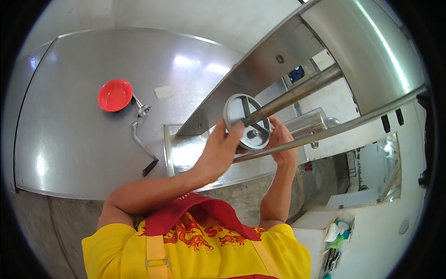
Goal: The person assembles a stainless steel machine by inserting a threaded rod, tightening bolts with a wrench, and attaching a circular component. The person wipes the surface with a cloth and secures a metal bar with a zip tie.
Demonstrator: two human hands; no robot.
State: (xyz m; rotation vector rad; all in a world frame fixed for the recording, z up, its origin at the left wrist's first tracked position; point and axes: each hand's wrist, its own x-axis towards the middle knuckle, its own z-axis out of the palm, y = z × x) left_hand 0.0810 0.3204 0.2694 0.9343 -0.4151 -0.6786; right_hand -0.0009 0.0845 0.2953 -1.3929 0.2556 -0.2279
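Together, left fingers [235,133] and right fingers [279,132] clasp a round, spoked disc [252,128] meeting a metal rod [297,93].

In front of you spreads a broad stainless steel counter [69,139], its edges bowed by the lens and a dark seam crossing its left end. Patches of light [186,61] gleam on its brushed top. Beyond it you face a plain whitish wall [158,15]. Below the near edge, you see a worn grey floor [30,218], with a dark line running across it at left. To your right stands a pale wall [371,251] bearing a small oval fitting [403,227]; you cannot tell whether the bright rectangle [389,162] there is a window or a doorway.
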